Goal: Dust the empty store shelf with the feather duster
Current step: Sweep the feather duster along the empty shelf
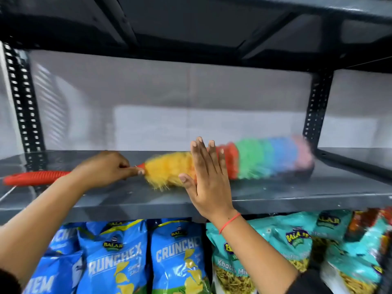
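A rainbow feather duster [254, 161] lies lengthwise on the empty grey metal shelf [297, 194], its yellow, red, green, blue and pink tufts blurred. Its red ribbed handle [34, 177] sticks out to the left. My left hand [108, 168] is shut on the handle just where the yellow tufts begin. My right hand [206, 179] is raised flat with fingers straight and together, palm facing the shelf, in front of the yellow and red tufts and over the shelf's front edge. It holds nothing.
Black perforated uprights [23, 102] [316, 107] flank the shelf, and another dark shelf [191, 28] sits overhead. Below hang blue snack bags [114, 257] at left and teal snack bags [292, 247] at right. A mesh back panel [169, 102] closes the rear.
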A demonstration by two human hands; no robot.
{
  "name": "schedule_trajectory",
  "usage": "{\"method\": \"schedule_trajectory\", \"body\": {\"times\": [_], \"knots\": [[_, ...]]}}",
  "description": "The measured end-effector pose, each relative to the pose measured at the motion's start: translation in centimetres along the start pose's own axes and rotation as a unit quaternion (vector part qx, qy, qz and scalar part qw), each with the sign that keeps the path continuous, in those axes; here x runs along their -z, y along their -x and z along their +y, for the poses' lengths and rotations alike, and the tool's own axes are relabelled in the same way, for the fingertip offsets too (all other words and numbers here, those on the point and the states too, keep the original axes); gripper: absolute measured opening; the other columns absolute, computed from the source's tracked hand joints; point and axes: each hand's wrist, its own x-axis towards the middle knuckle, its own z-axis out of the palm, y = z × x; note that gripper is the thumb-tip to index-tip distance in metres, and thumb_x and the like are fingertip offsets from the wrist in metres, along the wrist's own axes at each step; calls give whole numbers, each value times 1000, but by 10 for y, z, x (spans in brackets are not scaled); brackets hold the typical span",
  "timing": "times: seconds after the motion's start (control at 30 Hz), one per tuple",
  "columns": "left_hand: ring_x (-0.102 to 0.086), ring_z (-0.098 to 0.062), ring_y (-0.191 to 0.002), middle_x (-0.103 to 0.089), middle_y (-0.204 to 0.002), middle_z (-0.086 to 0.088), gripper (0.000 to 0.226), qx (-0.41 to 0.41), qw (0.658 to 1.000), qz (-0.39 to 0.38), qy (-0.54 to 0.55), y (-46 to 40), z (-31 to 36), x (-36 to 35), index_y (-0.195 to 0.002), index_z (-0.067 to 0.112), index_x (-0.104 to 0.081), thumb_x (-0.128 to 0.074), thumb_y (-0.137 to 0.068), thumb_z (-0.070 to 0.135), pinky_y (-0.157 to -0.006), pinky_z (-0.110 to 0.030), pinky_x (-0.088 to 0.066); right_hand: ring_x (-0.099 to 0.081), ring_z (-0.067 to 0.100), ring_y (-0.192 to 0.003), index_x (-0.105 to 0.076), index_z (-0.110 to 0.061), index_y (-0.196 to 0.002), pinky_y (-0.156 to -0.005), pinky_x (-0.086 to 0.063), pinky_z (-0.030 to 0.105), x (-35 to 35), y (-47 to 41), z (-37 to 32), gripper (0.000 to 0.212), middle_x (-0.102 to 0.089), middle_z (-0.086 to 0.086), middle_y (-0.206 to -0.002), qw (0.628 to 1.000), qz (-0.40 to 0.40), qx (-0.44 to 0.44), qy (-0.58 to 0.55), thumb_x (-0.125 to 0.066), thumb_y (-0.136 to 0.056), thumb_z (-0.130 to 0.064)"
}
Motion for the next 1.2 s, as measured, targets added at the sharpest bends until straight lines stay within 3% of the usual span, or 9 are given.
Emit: {"method": "schedule_trajectory", "body": {"times": [0.1,0.27,0.43,0.5,0.63,0.73,0.83,0.97,1.2], "knots": [[-52,-18,-58,-53,-56,-3,72,-31,999,-42,-5,-25,21,-13,-49,14,-51,-36,-56,84,-57,-30,-39,-13,26,-137,-22,-8,-138,-112,-12,49,8,3,12,59,-25,12,-145,1000,10,1,5,-23,-95,-49],[-54,-20,-60,-54,-58,0,64,-9,996,86,-31,-57,44,-11,-50,16,-56,-40,-76,72,-51,-27,-36,-10,23,-138,-19,-11,-138,-112,-12,50,19,6,36,57,-24,11,-145,999,26,-24,23,-27,-95,-47],[-57,-14,-59,-64,-64,0,48,-100,993,-35,62,-80,86,-20,-62,14,-69,-54,-83,55,-55,-27,-40,-8,24,-139,-18,-11,-139,-114,-7,44,30,10,59,59,-20,12,-146,998,25,-41,49,-24,-94,-49],[-54,-15,-58,-62,-63,-2,50,-103,993,-49,29,-90,102,-26,-58,14,-65,-53,-84,55,-53,-27,-38,-7,25,-139,-16,-12,-139,-114,-8,44,33,13,65,60,-20,12,-147,997,16,-47,59,-23,-94,-50],[-49,-23,-58,-48,-57,0,59,-103,992,66,-4,-105,133,-33,-47,15,-45,-44,-85,61,-49,-27,-32,-15,28,-138,-22,-8,-139,-113,-10,46,34,12,71,59,-27,13,-146,995,29,-68,69,-25,-95,-48],[-51,-21,-56,-51,-56,-1,59,-128,990,32,44,-110,152,-43,-47,14,-46,-47,-84,60,-49,-26,-31,-16,27,-138,-29,-9,-138,-113,-10,46,37,16,79,57,-33,14,-145,991,41,-97,84,-28,-95,-46],[-57,-27,-69,-57,-67,-4,57,-129,991,3,41,-115,168,-51,-50,15,-48,-49,-84,61,-56,-28,-36,-11,26,-138,-34,-10,-137,-113,-7,45,42,18,87,56,-34,13,-146,987,23,-126,95,-33,-93,-43],[-60,-35,-87,-63,-93,-14,52,-84,993,82,-18,-126,189,-52,-75,9,-57,-41,-90,56,-64,-32,-39,-14,28,-139,-36,-11,-137,-113,-6,45,44,17,89,56,-34,14,-146,985,-13,-140,102,-32,-92,-44],[-48,-16,-50,-52,-54,1,55,-163,985,4,59,-132,212,-61,-48,17,-46,-48,-86,56,-48,-25,-31,-5,23,-140,-36,-14,-137,-114,2,39,43,18,90,57,-30,11,-149,985,-27,-147,91,-30,-92,-47]]}}
